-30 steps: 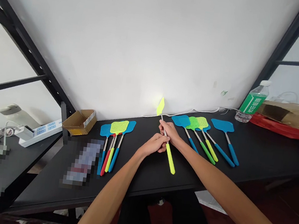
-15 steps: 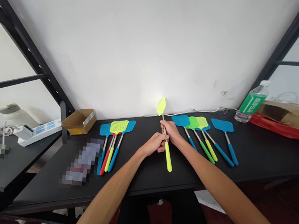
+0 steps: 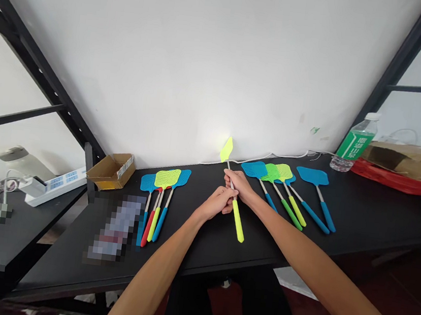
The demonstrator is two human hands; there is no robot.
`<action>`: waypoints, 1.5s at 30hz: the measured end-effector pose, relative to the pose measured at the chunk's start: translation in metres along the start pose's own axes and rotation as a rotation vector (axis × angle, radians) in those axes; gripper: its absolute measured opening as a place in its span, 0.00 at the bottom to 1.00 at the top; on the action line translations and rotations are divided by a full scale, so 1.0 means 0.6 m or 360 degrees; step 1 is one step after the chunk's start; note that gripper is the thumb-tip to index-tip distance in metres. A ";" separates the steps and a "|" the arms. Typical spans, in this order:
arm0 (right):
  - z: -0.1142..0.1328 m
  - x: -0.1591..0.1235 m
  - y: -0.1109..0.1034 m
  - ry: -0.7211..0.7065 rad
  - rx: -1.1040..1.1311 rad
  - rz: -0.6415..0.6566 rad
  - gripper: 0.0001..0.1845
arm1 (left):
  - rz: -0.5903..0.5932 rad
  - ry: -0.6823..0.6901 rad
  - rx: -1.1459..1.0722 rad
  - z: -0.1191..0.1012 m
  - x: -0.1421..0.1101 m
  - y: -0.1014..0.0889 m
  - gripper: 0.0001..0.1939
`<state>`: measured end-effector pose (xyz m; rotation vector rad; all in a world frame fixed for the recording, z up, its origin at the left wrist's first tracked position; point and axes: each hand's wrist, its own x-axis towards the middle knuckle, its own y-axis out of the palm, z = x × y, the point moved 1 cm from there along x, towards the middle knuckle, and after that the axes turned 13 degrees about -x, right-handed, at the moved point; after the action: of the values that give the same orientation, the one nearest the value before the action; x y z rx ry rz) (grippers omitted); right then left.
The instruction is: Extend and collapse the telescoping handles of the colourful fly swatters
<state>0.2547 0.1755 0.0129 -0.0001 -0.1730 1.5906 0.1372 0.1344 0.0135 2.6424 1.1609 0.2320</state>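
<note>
Both hands hold one yellow fly swatter (image 3: 238, 222) by its metal shaft, above the black table (image 3: 198, 258). My left hand (image 3: 217, 202) is closed round the shaft just above the yellow handle. Farther up the shaft, nearer the head, my right hand (image 3: 238, 183) is closed too. The swatter's head points at the wall and is turned partly edge-on. To the left lies a group of swatters, with a yellow one (image 3: 167, 178) over blue and red ones. On the right lie several more, among them a green swatter (image 3: 285, 202) and a separate blue swatter (image 3: 313, 177).
A small open cardboard box (image 3: 112, 171) stands at the left, with a white power strip (image 3: 59, 185) beyond it. A blurred patch (image 3: 115, 227) covers something on the table. At the right back stands a water bottle (image 3: 355, 144) beside a flattened cardboard piece (image 3: 409, 164). A white cable runs along the wall.
Almost nothing differs. The yellow swatter's handle end has shifted very slightly to the right; both hands keep their hold on the shaft.
</note>
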 end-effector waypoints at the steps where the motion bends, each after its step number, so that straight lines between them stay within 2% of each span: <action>1: 0.000 0.000 0.000 0.0003 0.0003 -0.0002 0.22 | -0.0001 0.0004 -0.0008 0.000 0.000 0.000 0.19; 8: -0.008 0.006 -0.001 0.0008 -0.0035 -0.0077 0.23 | 0.0025 0.0043 -0.0022 -0.001 0.001 -0.001 0.20; 14: 0.001 -0.001 -0.001 -0.0034 -0.0003 0.0017 0.24 | -0.0029 0.0042 -0.0014 0.000 0.002 0.000 0.19; 32: 0.002 0.001 -0.003 0.0002 -0.0033 -0.0033 0.25 | -0.0131 0.0122 0.0140 -0.007 0.001 0.004 0.22; 40: 0.002 0.001 -0.001 -0.0040 -0.0079 0.0006 0.24 | -0.0240 0.0096 0.0186 -0.004 0.005 0.000 0.23; 45: 0.004 -0.004 0.003 -0.0062 -0.0083 0.0154 0.24 | -0.0290 0.0121 0.0171 -0.005 0.005 -0.002 0.22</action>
<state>0.2530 0.1725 0.0147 -0.0185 -0.2478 1.6828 0.1377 0.1377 0.0161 2.6170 1.4683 0.2437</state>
